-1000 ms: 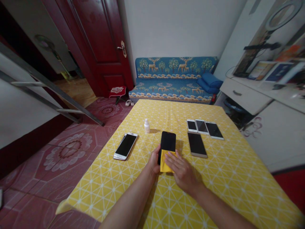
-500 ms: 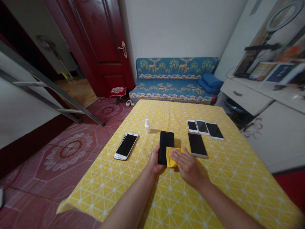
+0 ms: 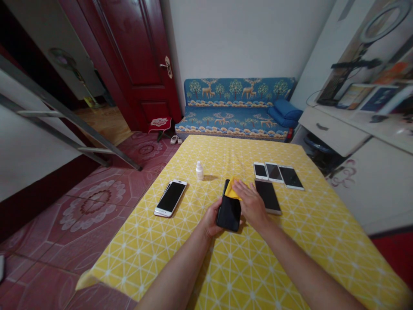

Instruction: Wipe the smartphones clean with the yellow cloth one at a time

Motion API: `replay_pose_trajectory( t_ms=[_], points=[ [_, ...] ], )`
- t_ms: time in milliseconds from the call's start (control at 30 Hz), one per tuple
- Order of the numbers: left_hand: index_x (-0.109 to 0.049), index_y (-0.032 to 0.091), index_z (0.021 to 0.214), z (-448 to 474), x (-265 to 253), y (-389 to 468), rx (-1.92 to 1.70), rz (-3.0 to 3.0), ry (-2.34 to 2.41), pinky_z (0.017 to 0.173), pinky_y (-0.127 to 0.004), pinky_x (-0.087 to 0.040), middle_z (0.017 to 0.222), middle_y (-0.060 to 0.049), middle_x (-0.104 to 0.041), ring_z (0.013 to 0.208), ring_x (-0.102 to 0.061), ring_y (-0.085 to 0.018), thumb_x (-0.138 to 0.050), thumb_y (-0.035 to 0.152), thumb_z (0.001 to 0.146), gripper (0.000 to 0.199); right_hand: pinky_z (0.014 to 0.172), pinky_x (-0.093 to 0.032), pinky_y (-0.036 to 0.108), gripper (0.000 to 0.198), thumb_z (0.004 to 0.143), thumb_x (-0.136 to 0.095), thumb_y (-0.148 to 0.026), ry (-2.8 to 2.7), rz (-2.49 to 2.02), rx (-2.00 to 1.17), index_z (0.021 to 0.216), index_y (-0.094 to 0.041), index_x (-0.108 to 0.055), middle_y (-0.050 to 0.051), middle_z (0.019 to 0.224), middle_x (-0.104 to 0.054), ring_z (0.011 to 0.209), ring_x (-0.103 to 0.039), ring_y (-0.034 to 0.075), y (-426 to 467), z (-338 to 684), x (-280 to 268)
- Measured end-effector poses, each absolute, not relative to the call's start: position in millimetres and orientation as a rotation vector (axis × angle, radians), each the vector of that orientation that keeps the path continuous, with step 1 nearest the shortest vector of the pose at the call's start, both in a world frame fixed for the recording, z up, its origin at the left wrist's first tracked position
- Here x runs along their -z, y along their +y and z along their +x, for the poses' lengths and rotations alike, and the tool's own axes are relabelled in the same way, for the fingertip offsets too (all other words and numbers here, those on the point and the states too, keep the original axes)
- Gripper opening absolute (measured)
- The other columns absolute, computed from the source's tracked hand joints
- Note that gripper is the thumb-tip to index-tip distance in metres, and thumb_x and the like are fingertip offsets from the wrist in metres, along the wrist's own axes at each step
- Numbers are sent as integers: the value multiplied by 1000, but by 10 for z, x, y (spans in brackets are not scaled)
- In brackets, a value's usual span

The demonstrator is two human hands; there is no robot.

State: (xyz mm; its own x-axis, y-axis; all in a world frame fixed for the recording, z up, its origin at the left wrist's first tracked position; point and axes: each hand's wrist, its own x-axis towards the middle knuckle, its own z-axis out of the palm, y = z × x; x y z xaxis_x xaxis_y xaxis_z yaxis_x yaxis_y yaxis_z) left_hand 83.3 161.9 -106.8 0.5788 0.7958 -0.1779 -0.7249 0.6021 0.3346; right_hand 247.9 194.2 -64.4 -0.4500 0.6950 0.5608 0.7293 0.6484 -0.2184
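Observation:
A black smartphone [image 3: 229,214] is gripped by my left hand [image 3: 213,218], which wraps round its left edge and lower back. Under the fingers of my right hand [image 3: 251,200] a yellow cloth [image 3: 232,190] lies pressed on the phone's upper part, covering some of its dark screen. To the right of that hand a phone with a grey-gold frame [image 3: 269,197] rests on the table. A white squeeze bottle [image 3: 199,171] stands upright beyond my left hand. On the left, a white phone [image 3: 171,197] lies on top of another, mostly hidden one.
Three light-framed phones, among them a small white phone [image 3: 260,171], lie in a row at the right. The yellow patterned tablecloth [image 3: 155,267] covers the table. Beyond it stand a blue sofa [image 3: 226,116] and, at the right, a white cabinet [image 3: 371,181].
My right hand has slid the cloth from the phone's lower right up to its top. The phone now tilts, its lower end swung to the right and nearer to me.

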Motion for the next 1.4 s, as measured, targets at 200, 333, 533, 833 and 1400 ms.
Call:
replay_pose_trajectory(
  t_ms=[200,333,533,833,1400],
  points=[
    [-60,6,120,867,1041,1657,-1031,167,312,100,-33,-43,106,-14,-72,105,-66,-22,-54,26,89,37,111,-41,48,59,81,-33,4,-2298,-878,-9,132,-15,-57,10,138,-56,137,-42,21,1726,2339,708],
    [-62,2,114,812,1020,1643,-929,103,292,89,-28,-48,98,-16,-73,93,-69,-20,-54,29,87,39,111,-42,48,55,83,-37,3,-2330,-720,-96,129,-16,-59,10,135,-60,137,-42,21,1476,2328,769],
    [-59,-1,118,746,978,1613,-911,120,253,83,-37,-50,104,-21,-70,89,-69,-26,-55,50,85,61,93,-55,38,33,88,-49,-13,-2032,-772,-719,114,-21,-68,6,115,-72,107,-68,23,1162,2348,814],
    [-63,13,107,759,997,1606,-1087,205,372,67,-23,-49,82,-5,-65,72,-62,-12,-71,37,80,36,63,-60,35,29,80,-66,-40,-789,-1033,-1302,101,-19,-67,11,101,-76,85,-74,27,1387,2390,935],
    [-55,15,130,837,902,1587,-1217,449,492,75,-25,-53,103,-10,-72,82,-70,-18,-74,15,74,60,108,-45,45,53,84,-38,-2,-2046,-783,-334,127,-24,-60,6,135,-60,134,-47,22,1000,2537,668]
  ],
)
